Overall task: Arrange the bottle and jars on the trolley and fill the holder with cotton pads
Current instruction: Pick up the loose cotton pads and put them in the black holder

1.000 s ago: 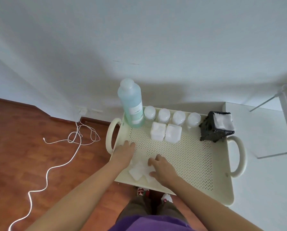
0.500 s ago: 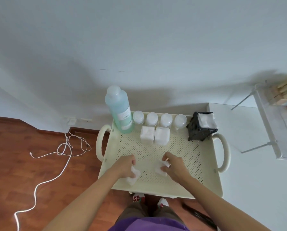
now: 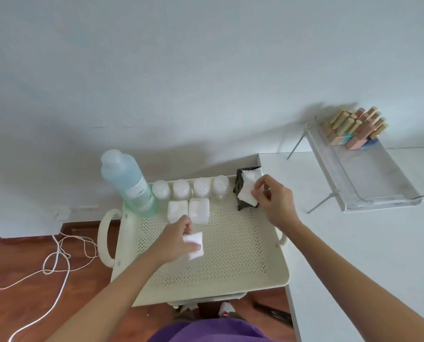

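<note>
A cream perforated trolley tray (image 3: 230, 275) carries a tall bottle of pale blue liquid (image 3: 129, 183) at its back left. Beside it stands a row of several small clear jars (image 3: 190, 188), with two square white-lidded jars (image 3: 188, 210) in front. A black holder (image 3: 243, 191) with white pads in its top sits at the back right corner. My right hand (image 3: 275, 201) pinches a white cotton pad (image 3: 247, 196) right against the holder's front. Over the tray's middle, my left hand (image 3: 175, 239) grips a small stack of cotton pads (image 3: 195, 245).
A white table (image 3: 366, 243) stands to the right of the trolley, with a clear wire-legged rack (image 3: 361, 178) holding several nail polish bottles (image 3: 354, 130). A white cable (image 3: 55, 262) lies looped on the wooden floor at left. The wall is close behind the trolley.
Both hands lifted cotton pads from the tray's front. My right hand carried its pad up and right to the black holder; my left hand rose to the tray's middle with its pads.
</note>
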A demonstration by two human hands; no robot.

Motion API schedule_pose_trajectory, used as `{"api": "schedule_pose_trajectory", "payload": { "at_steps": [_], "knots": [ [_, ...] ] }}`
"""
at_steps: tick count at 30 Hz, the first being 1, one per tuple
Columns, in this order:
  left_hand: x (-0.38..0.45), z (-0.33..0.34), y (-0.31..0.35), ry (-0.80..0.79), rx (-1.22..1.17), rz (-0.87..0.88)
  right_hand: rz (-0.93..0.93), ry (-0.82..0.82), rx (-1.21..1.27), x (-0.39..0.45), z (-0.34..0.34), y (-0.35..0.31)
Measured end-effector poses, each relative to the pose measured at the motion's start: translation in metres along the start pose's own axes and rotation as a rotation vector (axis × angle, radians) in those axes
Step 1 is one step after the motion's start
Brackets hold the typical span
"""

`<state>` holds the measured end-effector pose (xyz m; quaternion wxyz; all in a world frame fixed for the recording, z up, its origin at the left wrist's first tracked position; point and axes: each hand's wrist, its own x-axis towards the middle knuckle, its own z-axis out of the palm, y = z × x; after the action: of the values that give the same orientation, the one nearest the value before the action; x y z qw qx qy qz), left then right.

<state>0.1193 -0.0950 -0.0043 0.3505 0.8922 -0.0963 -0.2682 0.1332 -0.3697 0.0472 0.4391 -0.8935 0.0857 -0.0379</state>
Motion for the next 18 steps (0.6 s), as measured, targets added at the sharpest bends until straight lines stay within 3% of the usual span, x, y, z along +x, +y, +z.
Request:
{"api": "schedule_pose_trajectory", "payload": {
  "at_steps": [7,11,18],
  "knots": [
    [0.065,-0.016,0.108,0.251,-0.26,0.236,0.009,-0.077,-0.113,0.056,-0.015,0.01],
    [0.102,-0.013,0.138,0.246,-0.293,0.223,-0.036,-0.015,-0.143,0.071,-0.008,0.014],
    [0.137,0.002,0.151,0.19,-0.107,0.214,0.032,0.116,-0.078,0.069,-0.007,0.03]
  ]
}}
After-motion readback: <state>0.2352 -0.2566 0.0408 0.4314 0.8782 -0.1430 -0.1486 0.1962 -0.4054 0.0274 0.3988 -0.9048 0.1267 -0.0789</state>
